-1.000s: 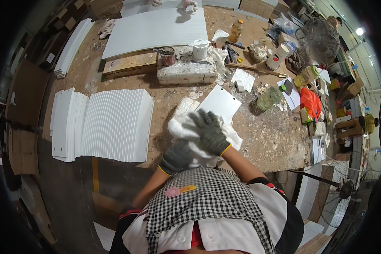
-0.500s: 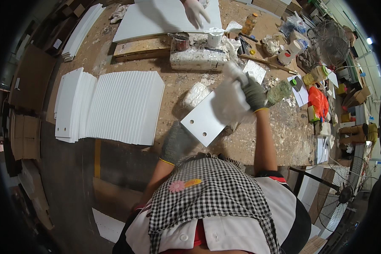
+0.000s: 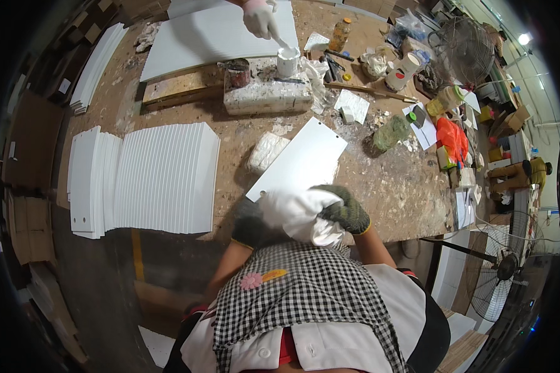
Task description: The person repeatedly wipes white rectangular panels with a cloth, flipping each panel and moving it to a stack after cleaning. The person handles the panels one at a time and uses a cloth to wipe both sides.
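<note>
A white board with small holes near its ends lies tilted in front of me, partly over a white wrapped block. My right hand, in a dark grey-green glove, is closed around a crumpled white cloth. That cloth covers the board's near end and is blurred at its left side. My left hand, in a similar glove, is at the board's near left corner. Its fingers are smeared and partly hidden behind the cloth.
White boards stand in a row at left. Across the table, another person's gloved hand holds a tool at a white cup, beside a dark red can. A green bag and a red plastic bag lie at right.
My right hand has brought the cloth from the board's far end down to its near end. The other person's hand has moved to the white cup.
</note>
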### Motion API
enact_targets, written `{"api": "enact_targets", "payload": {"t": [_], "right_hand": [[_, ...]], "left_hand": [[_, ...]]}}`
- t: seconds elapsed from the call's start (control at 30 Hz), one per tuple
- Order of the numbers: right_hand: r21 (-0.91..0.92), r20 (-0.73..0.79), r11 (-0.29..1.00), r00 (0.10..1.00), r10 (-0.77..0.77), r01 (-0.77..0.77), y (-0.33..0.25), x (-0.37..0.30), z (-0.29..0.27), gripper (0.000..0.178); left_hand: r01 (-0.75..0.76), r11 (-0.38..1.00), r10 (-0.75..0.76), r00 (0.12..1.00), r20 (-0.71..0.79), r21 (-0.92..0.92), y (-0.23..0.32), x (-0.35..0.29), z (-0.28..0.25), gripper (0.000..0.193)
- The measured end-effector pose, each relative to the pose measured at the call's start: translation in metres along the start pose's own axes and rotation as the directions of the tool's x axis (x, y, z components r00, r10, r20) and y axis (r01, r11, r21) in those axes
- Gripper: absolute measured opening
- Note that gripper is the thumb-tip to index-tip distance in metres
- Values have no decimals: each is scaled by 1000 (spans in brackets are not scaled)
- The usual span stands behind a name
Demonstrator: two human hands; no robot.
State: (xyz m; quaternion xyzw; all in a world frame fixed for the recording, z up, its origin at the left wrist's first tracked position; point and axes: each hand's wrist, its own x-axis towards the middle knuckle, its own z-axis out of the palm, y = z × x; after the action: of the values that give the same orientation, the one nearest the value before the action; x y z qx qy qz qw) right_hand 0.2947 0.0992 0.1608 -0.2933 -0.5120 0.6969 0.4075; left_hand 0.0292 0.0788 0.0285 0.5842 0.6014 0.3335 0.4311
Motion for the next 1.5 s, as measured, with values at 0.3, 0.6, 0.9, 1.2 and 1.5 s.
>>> {"api": "enact_targets", "payload": {"t": [0.3,0.6,0.9,1.2,1.5], "right_hand": [[-979,143,62,867,-477,196,17,46,18,56],[-695,-644,243,736,207,-677,-59,12,-168,51],[-977,-180,159,954,-242,-144,-29,164,-143,33],[-906,51,-422,985,-166,-24,33,285,-188,26],[-974,-221,-10,961,-169,-226,-14,246,-120,32]], "left_hand": [[-430,868,479,857,-191,247,83,-56,-36,25],[229,943,-259,961,-101,-243,83,-62,-56,26],[254,365,-457,887,65,-896,24,-65,-30,21],[201,327,-467,884,27,-924,-38,-85,-25,32],[178,105,-499,860,103,-978,-47,-87,-25,29]]}}
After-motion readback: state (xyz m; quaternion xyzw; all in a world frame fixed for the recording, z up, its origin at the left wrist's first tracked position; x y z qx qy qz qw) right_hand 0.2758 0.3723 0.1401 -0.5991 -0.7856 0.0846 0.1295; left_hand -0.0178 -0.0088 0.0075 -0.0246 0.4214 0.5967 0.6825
